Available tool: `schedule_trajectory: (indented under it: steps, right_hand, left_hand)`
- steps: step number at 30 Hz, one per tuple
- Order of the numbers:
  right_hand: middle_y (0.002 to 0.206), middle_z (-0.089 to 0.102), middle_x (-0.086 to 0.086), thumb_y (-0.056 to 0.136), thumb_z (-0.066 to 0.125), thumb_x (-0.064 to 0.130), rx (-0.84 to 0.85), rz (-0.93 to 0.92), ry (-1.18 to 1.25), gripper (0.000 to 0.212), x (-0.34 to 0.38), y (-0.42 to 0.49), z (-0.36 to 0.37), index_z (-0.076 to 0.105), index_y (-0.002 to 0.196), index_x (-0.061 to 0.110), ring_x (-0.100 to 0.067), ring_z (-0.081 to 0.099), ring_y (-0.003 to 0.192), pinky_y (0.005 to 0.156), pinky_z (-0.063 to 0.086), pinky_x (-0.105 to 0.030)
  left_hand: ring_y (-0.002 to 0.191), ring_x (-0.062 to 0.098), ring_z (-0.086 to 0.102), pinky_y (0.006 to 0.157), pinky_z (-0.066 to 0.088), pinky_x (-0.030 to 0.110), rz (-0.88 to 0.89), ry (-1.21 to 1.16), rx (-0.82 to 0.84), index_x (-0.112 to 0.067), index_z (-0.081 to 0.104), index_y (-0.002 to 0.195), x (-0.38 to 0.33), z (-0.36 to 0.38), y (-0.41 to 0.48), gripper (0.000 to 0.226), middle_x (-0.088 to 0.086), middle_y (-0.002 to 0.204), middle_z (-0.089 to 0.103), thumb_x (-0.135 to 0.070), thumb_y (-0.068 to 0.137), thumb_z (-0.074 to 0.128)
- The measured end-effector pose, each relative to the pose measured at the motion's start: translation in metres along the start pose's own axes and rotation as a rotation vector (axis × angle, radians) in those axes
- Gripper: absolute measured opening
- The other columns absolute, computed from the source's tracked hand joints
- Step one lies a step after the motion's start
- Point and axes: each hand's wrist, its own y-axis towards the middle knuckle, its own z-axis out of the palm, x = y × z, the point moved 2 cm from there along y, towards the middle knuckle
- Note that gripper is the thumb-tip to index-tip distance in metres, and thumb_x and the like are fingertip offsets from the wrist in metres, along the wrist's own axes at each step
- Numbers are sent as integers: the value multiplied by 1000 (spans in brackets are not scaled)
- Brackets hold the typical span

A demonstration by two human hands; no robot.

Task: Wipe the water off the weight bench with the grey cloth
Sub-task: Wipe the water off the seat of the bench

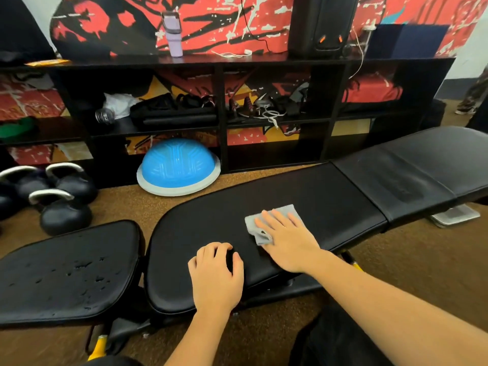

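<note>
The black padded weight bench (206,220) runs from lower left to upper right across the view. Its separate seat pad (66,273) at the left carries water droplets. A small folded grey cloth (286,211) lies on the middle pad. My right hand (287,240) lies flat on the cloth with straight, spread fingers, pressing it to the pad. My left hand (215,276) rests on the near edge of the same pad, fingers loosely curled, holding nothing.
Behind the bench stands a black shelf unit (221,122) with gym gear. On the brown floor sit a blue balance dome (178,167) and black kettlebells (63,212) at the left. A lilac tumbler (174,35) and a black speaker (322,25) stand on the shelf top.
</note>
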Motion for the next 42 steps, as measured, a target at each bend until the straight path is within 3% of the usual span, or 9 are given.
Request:
schedule_trajectory:
  steps: [3,7,11,17,21,28,31,35,42]
  right_hand:
    - [172,-1,10,74,-12,60,-10,14,9,94,-34,-11,-7,1,163,33,-12,-1,158,124,1,-37]
    - [172,2,9,103,11,56,-36,228,3,67,-105,2,-21,4,164,30,-12,0,158,125,4,-39]
    - [172,10,7,108,24,49,-87,374,28,62,-112,16,-21,13,163,24,-18,6,158,123,8,-43]
    - [138,66,-2,87,36,50,-219,77,-62,62,-53,-12,15,67,134,22,-27,63,126,102,29,-44]
    - [142,62,10,86,42,47,-259,-41,-94,56,-71,-39,20,66,135,33,-13,60,129,105,28,-35]
    - [165,33,6,100,23,48,-230,314,0,60,-114,-17,-7,41,155,30,-19,28,152,118,23,-47]
    - [150,55,-4,87,32,47,-251,128,28,65,-56,-34,12,60,141,23,-29,49,139,107,37,-54]
    - [152,52,9,83,43,42,-283,-140,36,63,-39,-64,27,56,144,35,-17,49,139,112,26,-42]
    - [147,58,-8,86,35,44,-319,269,42,64,-96,-58,12,64,137,18,-32,49,137,110,31,-53]
  left_hand:
    - [116,10,50,101,34,37,0,-27,-10,-32,66,112,-1,0,0,33,-15,115,58,-46,93,43]
    - [114,7,49,100,34,34,7,-19,-5,-34,66,110,3,0,0,31,-17,114,57,-46,94,42]
    - [113,5,47,98,38,33,-2,-17,3,-36,67,110,3,1,0,38,-20,114,57,-49,95,35]
    - [115,4,46,99,38,32,-24,-4,9,-39,66,111,4,3,1,34,-22,115,56,-48,95,37]
    - [114,4,47,99,39,35,-22,-4,1,-40,66,110,3,1,0,32,-23,115,56,-47,95,39]
    - [113,5,48,97,41,37,-6,2,-18,-38,66,110,2,0,1,32,-22,115,57,-45,94,39]
    - [112,6,48,97,41,36,-5,12,-10,-37,66,111,2,1,0,30,-20,114,57,-43,94,41]
    - [112,7,48,96,41,34,-13,18,-15,-35,65,112,0,0,-1,33,-18,115,56,-45,92,40]
    - [113,9,49,97,41,33,-23,-3,-23,-31,65,114,-1,-2,-3,26,-15,116,58,-37,94,50]
